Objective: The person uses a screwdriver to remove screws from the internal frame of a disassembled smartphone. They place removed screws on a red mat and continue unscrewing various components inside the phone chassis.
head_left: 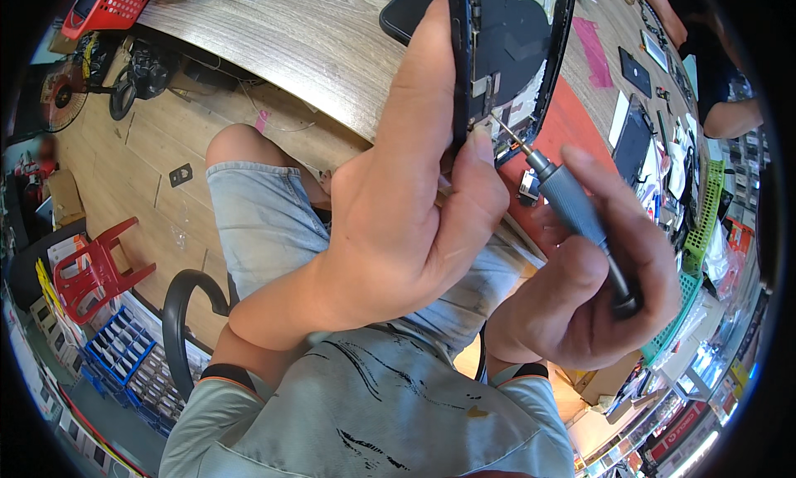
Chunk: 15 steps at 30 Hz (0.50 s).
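Observation:
My left hand grips an opened smartphone by its edge, holding it up above the lap and the table's near edge. Black inner parts and small metal pieces show inside its frame. In my right hand is a precision screwdriver with a knurled blue-grey handle and a dark end cap. Its thin tip reaches into the lower part of the phone, close to my left thumb. Whether the tip sits in a screw is too small to tell.
Behind the phone lie a red-orange mat and a dark phone on the wooden table. Phone parts and a green basket fill the right side. Another person's arm rests there. A red stool stands left.

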Available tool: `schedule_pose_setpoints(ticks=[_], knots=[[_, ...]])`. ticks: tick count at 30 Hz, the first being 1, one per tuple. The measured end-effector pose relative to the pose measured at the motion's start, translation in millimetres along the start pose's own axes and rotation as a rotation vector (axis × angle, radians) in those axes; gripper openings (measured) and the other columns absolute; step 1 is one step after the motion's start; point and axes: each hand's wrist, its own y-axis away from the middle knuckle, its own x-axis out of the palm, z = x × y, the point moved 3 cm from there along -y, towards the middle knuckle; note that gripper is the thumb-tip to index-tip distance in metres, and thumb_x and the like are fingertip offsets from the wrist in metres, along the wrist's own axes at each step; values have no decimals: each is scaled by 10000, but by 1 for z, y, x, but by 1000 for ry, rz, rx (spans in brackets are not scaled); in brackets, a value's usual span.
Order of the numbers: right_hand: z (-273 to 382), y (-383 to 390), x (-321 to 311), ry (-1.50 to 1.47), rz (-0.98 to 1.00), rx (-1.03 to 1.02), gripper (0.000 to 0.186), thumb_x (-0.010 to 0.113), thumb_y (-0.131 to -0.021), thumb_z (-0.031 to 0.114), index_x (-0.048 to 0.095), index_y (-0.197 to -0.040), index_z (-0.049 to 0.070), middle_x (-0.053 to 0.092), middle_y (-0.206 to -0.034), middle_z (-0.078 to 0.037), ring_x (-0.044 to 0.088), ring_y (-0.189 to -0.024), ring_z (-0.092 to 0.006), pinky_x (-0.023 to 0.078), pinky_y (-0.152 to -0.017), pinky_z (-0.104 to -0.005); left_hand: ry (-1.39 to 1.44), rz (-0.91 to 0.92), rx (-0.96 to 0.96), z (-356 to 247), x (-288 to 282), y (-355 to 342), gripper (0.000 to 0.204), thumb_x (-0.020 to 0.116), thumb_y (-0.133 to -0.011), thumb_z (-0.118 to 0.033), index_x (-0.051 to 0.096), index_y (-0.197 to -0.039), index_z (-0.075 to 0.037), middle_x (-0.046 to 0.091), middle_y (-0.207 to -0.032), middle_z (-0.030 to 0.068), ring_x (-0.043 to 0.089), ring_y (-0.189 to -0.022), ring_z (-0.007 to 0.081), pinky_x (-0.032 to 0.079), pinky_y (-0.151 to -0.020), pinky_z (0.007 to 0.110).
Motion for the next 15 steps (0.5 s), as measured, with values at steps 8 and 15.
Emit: schedule_pose_setpoints(ticks=[8, 15], knots=[[11, 3, 5, 59, -69, 57, 408, 673, -910, 23, 443, -1241, -41, 658, -1077, -304, 663, -842, -187, 529, -806, -271, 47, 38, -110, -6, -5, 2, 617, 380, -1001, 49, 61, -1524, 113, 603, -1263, 262, 597, -1137, 203, 438, -969, 271], [11, -1, 12, 62, -109, 63, 392, 674, -903, 0, 449, -1220, -51, 658, -1043, -281, 675, -857, -221, 548, -815, -291, 1, -17, -230, -17, 1, -2, 611, 390, -1013, 25, 69, -1526, 104, 618, -1233, 238, 609, -1083, 169, 448, -932, 251]])
